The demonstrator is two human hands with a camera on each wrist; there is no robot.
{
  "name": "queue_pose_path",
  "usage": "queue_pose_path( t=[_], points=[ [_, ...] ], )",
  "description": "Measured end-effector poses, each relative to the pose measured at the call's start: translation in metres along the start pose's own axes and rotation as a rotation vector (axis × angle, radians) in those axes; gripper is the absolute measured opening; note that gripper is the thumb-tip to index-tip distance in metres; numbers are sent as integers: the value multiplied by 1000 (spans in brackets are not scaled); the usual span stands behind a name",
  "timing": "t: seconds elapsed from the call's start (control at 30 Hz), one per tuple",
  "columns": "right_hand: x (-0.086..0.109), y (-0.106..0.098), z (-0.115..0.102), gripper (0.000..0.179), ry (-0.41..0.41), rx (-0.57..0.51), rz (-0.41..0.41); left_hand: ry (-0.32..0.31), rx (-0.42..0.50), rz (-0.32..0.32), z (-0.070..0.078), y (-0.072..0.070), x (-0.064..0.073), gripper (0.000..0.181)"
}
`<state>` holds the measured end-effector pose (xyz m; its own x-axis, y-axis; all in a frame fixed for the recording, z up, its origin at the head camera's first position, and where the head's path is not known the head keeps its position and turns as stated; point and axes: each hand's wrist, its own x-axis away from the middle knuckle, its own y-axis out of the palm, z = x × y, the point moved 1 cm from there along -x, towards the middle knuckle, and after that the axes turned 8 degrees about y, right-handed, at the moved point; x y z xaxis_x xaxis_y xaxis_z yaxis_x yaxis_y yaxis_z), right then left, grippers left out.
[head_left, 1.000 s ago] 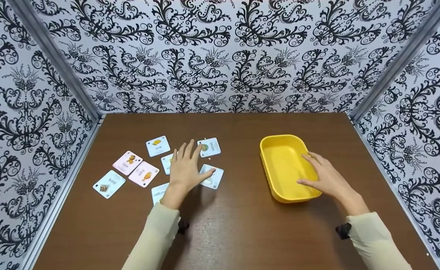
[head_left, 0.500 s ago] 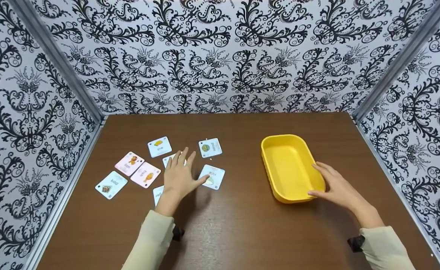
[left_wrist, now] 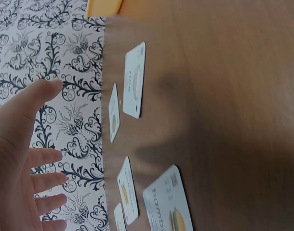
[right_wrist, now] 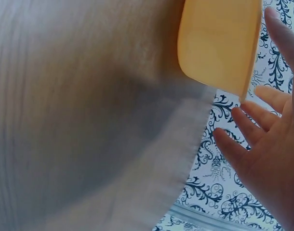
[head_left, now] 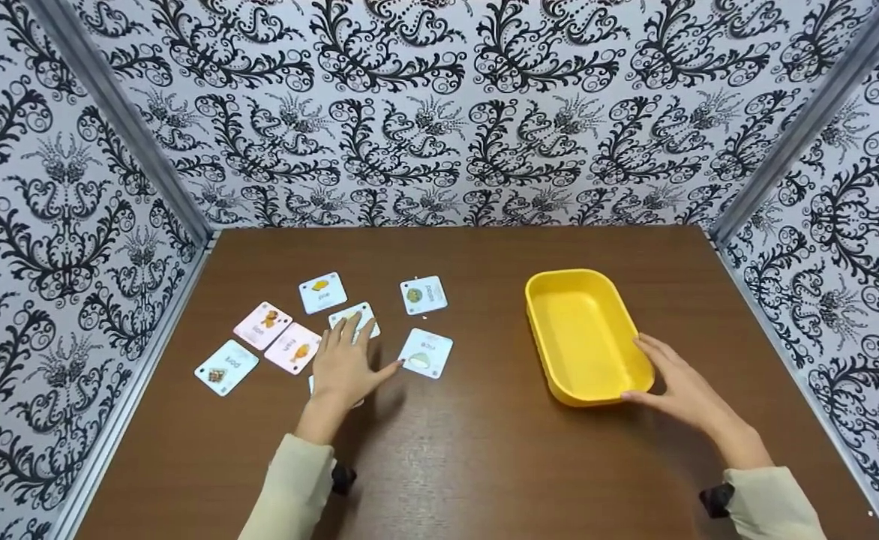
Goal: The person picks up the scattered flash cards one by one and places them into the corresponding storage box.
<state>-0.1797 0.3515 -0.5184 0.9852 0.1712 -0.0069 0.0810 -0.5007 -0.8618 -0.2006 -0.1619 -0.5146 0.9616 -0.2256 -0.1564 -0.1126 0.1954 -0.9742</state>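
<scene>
My left hand (head_left: 342,371) hovers over the group of picture cards, fingers spread and holding nothing. Under it, a hamburger card (left_wrist: 168,204) is mostly hidden in the head view. Its fingertips overlap a pale card (head_left: 364,313), and the thumb tip points at the rice card (head_left: 426,352). On the right, a yellow plastic tub (head_left: 586,337) stands with nothing in it. My right hand (head_left: 687,390) is at the tub's near right corner, fingers loosely spread and thumb right at the rim.
Further left lie a pink-edged lion card (head_left: 262,325), a fish card (head_left: 288,351) and a pork card (head_left: 226,367). Two more cards, one with a yellow picture (head_left: 322,292) and one with a green round picture (head_left: 424,295), lie further back. Patterned walls (head_left: 439,150) enclose the brown table (head_left: 484,465).
My left hand has drawn back toward me and slightly left, uncovering the rice card and the card behind it. My right hand has moved right and nearer, from over the tub to its corner.
</scene>
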Motion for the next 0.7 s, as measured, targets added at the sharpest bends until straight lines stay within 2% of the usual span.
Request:
queue_pose_path(
  t=[0.17, 0.27, 0.43, 0.7],
  points=[
    [-1, 1, 2, 100, 37, 6, -6, 2, -1, -10, -9, -3, 3, 91],
    [-3, 0, 0, 101, 28, 18, 6, -11, 16, -19, -16, -5, 7, 89],
    [-9, 0, -5, 102, 20, 38, 11, -36, 58, -63, -29, -3, 17, 86],
    [-21, -1, -14, 107, 71, 51, -39, -60, 130, -153, -48, -1, 32, 77]
  ],
)
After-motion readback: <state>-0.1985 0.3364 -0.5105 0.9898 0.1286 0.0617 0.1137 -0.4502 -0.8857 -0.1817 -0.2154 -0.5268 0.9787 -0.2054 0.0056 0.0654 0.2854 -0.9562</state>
